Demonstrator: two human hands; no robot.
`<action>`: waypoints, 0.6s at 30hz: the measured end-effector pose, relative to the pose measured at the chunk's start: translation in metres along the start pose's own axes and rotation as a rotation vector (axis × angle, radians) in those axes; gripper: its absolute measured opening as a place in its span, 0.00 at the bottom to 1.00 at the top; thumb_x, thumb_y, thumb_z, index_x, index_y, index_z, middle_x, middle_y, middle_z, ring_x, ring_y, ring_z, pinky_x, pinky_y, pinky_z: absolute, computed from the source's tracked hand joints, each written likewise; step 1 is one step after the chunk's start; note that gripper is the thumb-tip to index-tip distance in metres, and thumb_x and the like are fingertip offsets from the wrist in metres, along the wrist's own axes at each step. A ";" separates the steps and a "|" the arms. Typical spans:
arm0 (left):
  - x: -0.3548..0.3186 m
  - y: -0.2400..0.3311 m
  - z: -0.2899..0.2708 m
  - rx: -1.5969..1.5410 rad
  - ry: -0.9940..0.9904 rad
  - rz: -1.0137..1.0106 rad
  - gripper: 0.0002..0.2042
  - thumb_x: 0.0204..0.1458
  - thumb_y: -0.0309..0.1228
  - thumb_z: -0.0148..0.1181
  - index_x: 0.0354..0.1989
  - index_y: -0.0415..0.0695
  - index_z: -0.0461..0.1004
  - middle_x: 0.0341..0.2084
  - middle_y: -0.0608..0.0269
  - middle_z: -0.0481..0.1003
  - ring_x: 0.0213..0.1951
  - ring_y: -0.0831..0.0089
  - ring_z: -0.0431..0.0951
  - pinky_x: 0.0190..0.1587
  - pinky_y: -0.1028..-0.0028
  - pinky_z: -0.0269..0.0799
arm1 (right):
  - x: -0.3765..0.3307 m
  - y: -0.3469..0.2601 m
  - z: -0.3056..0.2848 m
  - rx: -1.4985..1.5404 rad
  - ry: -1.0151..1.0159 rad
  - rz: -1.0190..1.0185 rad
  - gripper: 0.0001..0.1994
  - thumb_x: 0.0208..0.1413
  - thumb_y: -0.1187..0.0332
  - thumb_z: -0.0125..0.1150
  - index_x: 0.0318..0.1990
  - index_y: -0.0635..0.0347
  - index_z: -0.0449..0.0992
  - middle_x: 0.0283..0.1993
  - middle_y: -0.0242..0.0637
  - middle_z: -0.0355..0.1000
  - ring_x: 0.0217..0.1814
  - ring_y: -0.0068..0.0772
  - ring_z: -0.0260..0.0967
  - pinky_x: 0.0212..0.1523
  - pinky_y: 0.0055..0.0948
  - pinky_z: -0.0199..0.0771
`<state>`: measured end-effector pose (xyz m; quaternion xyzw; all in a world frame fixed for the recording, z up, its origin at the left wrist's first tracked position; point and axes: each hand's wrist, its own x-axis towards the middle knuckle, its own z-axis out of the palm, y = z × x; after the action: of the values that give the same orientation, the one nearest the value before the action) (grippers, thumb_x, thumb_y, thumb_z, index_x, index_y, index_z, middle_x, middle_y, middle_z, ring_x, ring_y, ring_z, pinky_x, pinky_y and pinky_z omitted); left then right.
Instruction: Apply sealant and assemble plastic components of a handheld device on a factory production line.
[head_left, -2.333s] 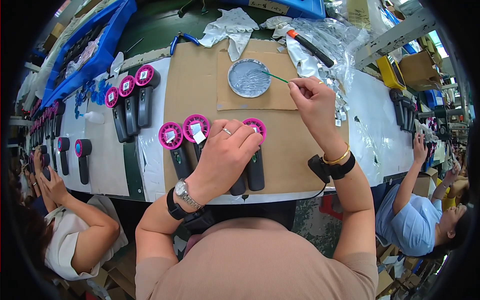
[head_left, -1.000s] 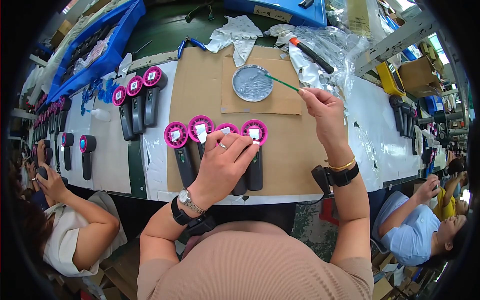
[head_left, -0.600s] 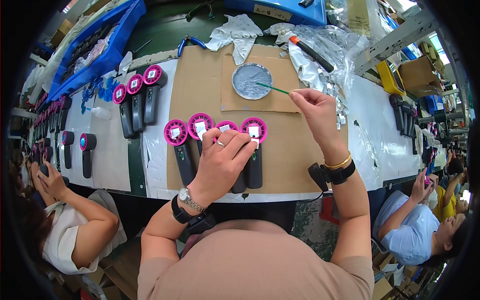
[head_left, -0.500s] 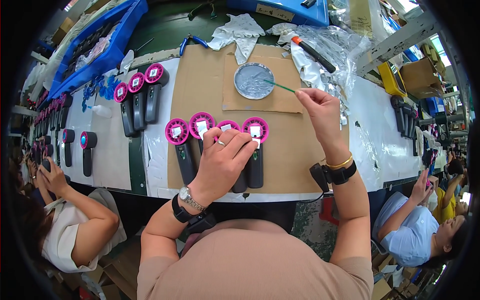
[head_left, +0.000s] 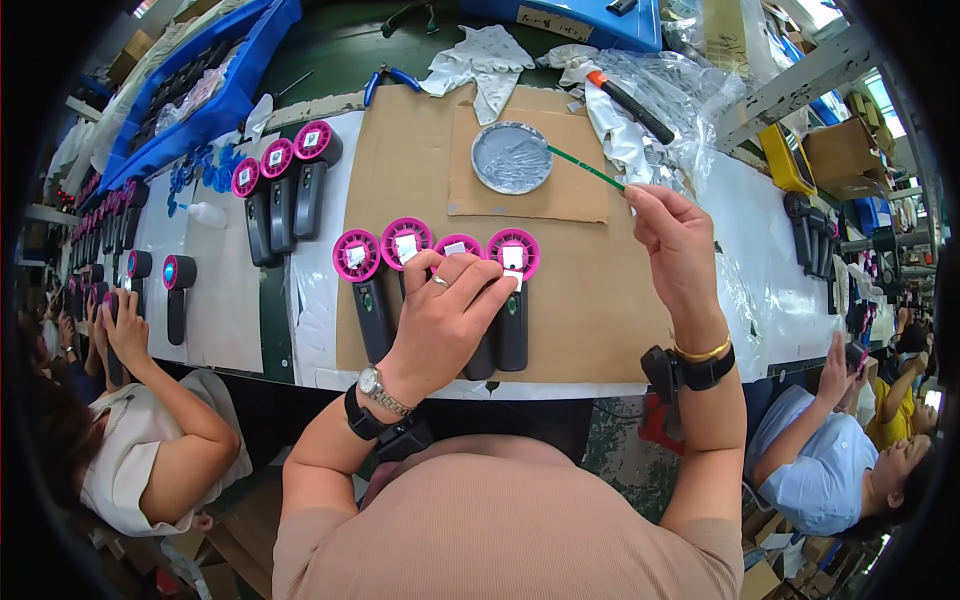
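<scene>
Several dark handheld fans with pink heads stand in a row on a cardboard sheet (head_left: 610, 300). White patches lie on their hubs. My left hand (head_left: 440, 325) lies over the middle fans, partly hiding them, its fingertips pinching a small white piece (head_left: 515, 277) at the neck of the rightmost fan (head_left: 511, 330). The leftmost fan (head_left: 370, 315) stays uncovered. My right hand (head_left: 678, 240), raised to the right, pinches a thin green stick (head_left: 590, 170). The stick's far tip reaches the rim of a round dish (head_left: 512, 185) of grey paste.
Three more pink-headed fans (head_left: 281, 205) lie left of the cardboard. Beyond are blue-handled pliers (head_left: 385, 80), white cloth (head_left: 485, 65), an orange-and-black tool (head_left: 632, 108) and plastic wrap. A blue crate (head_left: 190, 120) stands far left. Co-workers sit on both sides.
My right hand has drawn back right and slightly down, pulling the stick's tip from the paste's middle to the dish's rim. My left hand has barely moved.
</scene>
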<state>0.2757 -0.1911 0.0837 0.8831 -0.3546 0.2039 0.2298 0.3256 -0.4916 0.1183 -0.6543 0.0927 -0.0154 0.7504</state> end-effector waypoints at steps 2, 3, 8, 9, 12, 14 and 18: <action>0.001 -0.001 0.001 -0.001 0.009 0.006 0.14 0.57 0.26 0.67 0.52 0.48 0.85 0.49 0.69 0.81 0.52 0.70 0.80 0.61 0.59 0.62 | -0.013 -0.007 -0.001 0.016 -0.007 -0.017 0.08 0.71 0.71 0.71 0.50 0.68 0.89 0.32 0.19 0.72 0.31 0.12 0.57 0.32 0.18 0.53; 0.000 -0.001 0.001 0.001 0.008 -0.001 0.14 0.57 0.26 0.67 0.52 0.48 0.85 0.49 0.69 0.81 0.52 0.70 0.80 0.61 0.59 0.62 | -0.021 -0.010 0.000 0.016 -0.012 -0.013 0.08 0.71 0.71 0.71 0.50 0.68 0.89 0.32 0.19 0.72 0.31 0.12 0.57 0.32 0.18 0.53; -0.003 -0.002 0.000 0.004 0.027 -0.020 0.13 0.57 0.27 0.67 0.50 0.47 0.85 0.47 0.69 0.80 0.51 0.71 0.80 0.60 0.60 0.62 | -0.072 -0.015 0.003 -0.416 0.022 -0.310 0.07 0.66 0.79 0.73 0.50 0.69 0.89 0.33 0.23 0.73 0.31 0.15 0.62 0.32 0.21 0.58; -0.003 -0.002 0.001 0.000 0.038 -0.018 0.12 0.57 0.27 0.67 0.50 0.47 0.85 0.47 0.69 0.80 0.51 0.71 0.80 0.60 0.60 0.62 | -0.083 -0.016 0.001 -0.573 0.000 -0.439 0.08 0.64 0.81 0.74 0.49 0.69 0.88 0.33 0.25 0.73 0.31 0.16 0.63 0.31 0.22 0.59; -0.004 -0.002 0.001 -0.003 0.052 -0.022 0.11 0.57 0.27 0.67 0.49 0.47 0.85 0.46 0.69 0.80 0.51 0.71 0.80 0.59 0.61 0.62 | -0.094 -0.012 0.001 -0.786 -0.075 -0.703 0.11 0.58 0.84 0.76 0.49 0.69 0.88 0.33 0.28 0.74 0.30 0.20 0.65 0.30 0.24 0.61; -0.005 -0.001 0.000 0.001 0.058 -0.033 0.10 0.57 0.27 0.67 0.47 0.47 0.85 0.45 0.70 0.80 0.50 0.71 0.80 0.59 0.62 0.62 | -0.097 -0.006 0.003 -0.893 -0.178 -0.976 0.15 0.52 0.87 0.78 0.48 0.68 0.88 0.34 0.32 0.73 0.28 0.25 0.67 0.29 0.28 0.63; -0.005 0.000 -0.001 0.005 0.071 -0.034 0.10 0.57 0.27 0.67 0.47 0.47 0.85 0.43 0.70 0.80 0.49 0.71 0.80 0.58 0.62 0.62 | -0.095 -0.001 0.007 -1.077 -0.279 -1.164 0.18 0.47 0.87 0.80 0.47 0.67 0.87 0.33 0.33 0.70 0.27 0.30 0.67 0.28 0.31 0.64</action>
<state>0.2728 -0.1880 0.0817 0.8817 -0.3308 0.2321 0.2434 0.2337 -0.4714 0.1316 -0.8655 -0.3629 -0.2753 0.2082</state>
